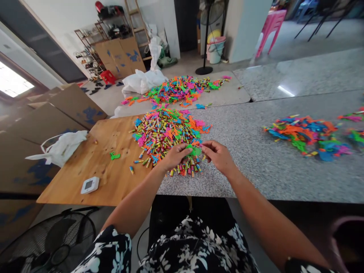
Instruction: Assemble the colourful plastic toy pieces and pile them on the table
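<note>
My left hand (178, 156) pinches a flat green plastic toy piece (195, 151) between thumb and fingers. Close by on the right, my right hand (216, 154) has its fingertips pressed together at the far end of that piece; what they grip is too small to make out. Both hands are over the front right of a big pile of small printed tubes and bright plastic pieces (163, 134). Several loose tubes lie at the pile's near edge, below my left hand. A lone green plastic piece (114, 156) rests on the wooden board (108, 178).
A white device with a small screen (90, 185) and a white plastic bag (65, 148) lie at left. Another heap of pieces (182, 89) spreads behind, and an assorted heap (307, 132) sits right on the granite tabletop (241, 151). A floor fan (54, 239) stands lower left.
</note>
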### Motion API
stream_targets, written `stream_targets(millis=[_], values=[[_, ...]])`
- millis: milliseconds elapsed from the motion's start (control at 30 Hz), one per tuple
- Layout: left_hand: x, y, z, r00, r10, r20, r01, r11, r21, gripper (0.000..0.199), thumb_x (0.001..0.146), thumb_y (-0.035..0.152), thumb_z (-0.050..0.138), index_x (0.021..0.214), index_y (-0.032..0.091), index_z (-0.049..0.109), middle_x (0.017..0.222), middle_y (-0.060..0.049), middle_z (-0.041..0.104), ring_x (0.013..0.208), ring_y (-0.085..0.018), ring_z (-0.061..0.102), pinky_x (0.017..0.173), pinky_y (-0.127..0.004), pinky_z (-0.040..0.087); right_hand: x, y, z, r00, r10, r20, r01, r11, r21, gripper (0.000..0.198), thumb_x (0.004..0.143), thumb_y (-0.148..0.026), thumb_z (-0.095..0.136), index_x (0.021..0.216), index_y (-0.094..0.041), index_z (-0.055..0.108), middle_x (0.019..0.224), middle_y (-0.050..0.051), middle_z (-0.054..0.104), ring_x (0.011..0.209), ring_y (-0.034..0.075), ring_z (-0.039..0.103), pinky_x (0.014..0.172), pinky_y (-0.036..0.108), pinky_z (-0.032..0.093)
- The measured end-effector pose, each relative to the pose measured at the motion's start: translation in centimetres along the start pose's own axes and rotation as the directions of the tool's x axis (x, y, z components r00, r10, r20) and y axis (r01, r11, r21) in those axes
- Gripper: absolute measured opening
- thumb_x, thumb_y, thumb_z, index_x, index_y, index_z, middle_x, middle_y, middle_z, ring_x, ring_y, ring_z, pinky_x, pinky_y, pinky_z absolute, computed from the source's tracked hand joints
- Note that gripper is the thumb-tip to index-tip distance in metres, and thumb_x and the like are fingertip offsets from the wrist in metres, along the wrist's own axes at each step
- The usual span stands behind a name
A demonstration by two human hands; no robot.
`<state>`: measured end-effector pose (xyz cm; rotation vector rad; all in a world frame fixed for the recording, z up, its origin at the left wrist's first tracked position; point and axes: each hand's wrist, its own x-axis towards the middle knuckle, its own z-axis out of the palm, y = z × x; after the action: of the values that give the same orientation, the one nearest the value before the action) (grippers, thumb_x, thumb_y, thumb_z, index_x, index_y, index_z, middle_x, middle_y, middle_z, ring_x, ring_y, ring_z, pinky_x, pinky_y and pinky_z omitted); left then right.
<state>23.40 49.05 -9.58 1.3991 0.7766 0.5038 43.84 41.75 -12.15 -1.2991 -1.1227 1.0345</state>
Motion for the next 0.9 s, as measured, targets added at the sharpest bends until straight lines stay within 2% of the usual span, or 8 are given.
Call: stream_targets(millis=[67,133,233,367,467,700,800,900], values=[[-0.3,0.8,0.1,0.992,-0.003,0.126,-0.011,0.994,0.106,0.043,0.090,0.057,0.070,0.100,0.016,0.065,0.062,0.005,0.055,0.045,-0.005,0.043,0.043,-0.017,0.032,-0.3,-0.9,-0.2,0.999,-0.015,0.035,0.012,0.995,0.098,0.035,0.086,-0.050,0.072,0.104,-0.020,0.072,0.070,-0.002,0.062,0.051,0.011,0.051,0.048,0.026,0.044],[-0.4,1.5,0.1,0.980,-0.008,0.197,-0.031,0.981,0.194,0.046,0.091,0.058,0.067,0.108,0.015,0.067,0.065,0.004,0.058,0.045,-0.005,0.043,0.044,-0.018,0.032,-0.6,-1.4,-0.4,0.996,-0.006,0.088,-0.006,0.991,0.130,0.035,0.085,-0.049,0.073,0.104,-0.019,0.075,0.065,-0.003,0.060,0.050,0.011,0.050,0.048,0.026,0.044],[-0.4,2.4,0.1,0.969,-0.011,0.245,-0.063,0.953,0.295,0.050,0.093,0.059,0.064,0.113,0.014,0.069,0.069,0.002,0.061,0.047,-0.006,0.044,0.045,-0.019,0.032,-0.9,-1.4,-0.5,0.992,0.016,0.128,-0.035,0.988,0.151,0.035,0.083,-0.049,0.075,0.102,-0.019,0.076,0.063,-0.004,0.058,0.050,0.011,0.050,0.048,0.026,0.043],[-0.4,2.9,0.3,0.956,-0.011,0.295,-0.106,0.919,0.380,0.048,0.094,0.058,0.063,0.108,0.013,0.072,0.056,0.006,0.047,0.047,-0.007,0.041,0.047,-0.020,0.029,-1.4,-1.0,-0.4,0.993,0.035,0.113,-0.061,0.972,0.228,0.036,0.080,-0.050,0.078,0.100,-0.020,0.076,0.062,-0.005,0.058,0.049,0.010,0.050,0.048,0.026,0.043],[-0.4,3.0,0.5,0.949,-0.027,0.313,-0.103,0.914,0.392,0.048,0.093,0.059,0.063,0.106,0.013,0.072,0.055,0.007,0.044,0.046,-0.007,0.040,0.047,-0.020,0.029,-1.6,-0.9,-0.5,0.993,0.015,0.115,-0.039,0.976,0.216,0.037,0.080,-0.049,0.079,0.101,-0.020,0.076,0.059,-0.005,0.058,0.049,0.011,0.051,0.049,0.027,0.045],[-0.1,3.1,0.3,0.945,-0.061,0.321,-0.065,0.927,0.369,0.048,0.093,0.057,0.065,0.111,0.014,0.072,0.057,0.007,0.048,0.047,-0.007,0.041,0.047,-0.020,0.031,-2.2,-0.9,-1.0,0.994,-0.080,0.071,0.075,0.995,0.072,0.034,0.082,-0.045,0.077,0.106,-0.021,0.078,0.065,-0.003,0.063,0.054,0.012,0.055,0.053,0.028,0.047],[-0.1,2.9,0.4,0.943,-0.074,0.325,-0.032,0.950,0.311,0.046,0.090,0.057,0.069,0.105,0.014,0.071,0.061,0.006,0.051,0.046,-0.006,0.041,0.046,-0.020,0.032,-2.5,-1.1,-1.6,0.990,-0.102,0.097,0.100,0.995,0.031,0.031,0.083,-0.042,0.077,0.106,-0.022,0.080,0.074,0.000,0.070,0.058,0.012,0.057,0.057,0.028,0.049],[-0.2,2.2,1.0,0.941,-0.094,0.325,0.011,0.969,0.246,0.045,0.087,0.057,0.073,0.099,0.014,0.067,0.064,0.005,0.055,0.044,-0.005,0.042,0.045,-0.020,0.032,-2.7,-1.2,-2.6,0.981,-0.053,0.187,0.059,0.998,-0.026,0.031,0.082,-0.042,0.078,0.105,-0.022,0.082,0.079,0.002,0.073,0.061,0.013,0.059,0.060,0.029,0.050]])
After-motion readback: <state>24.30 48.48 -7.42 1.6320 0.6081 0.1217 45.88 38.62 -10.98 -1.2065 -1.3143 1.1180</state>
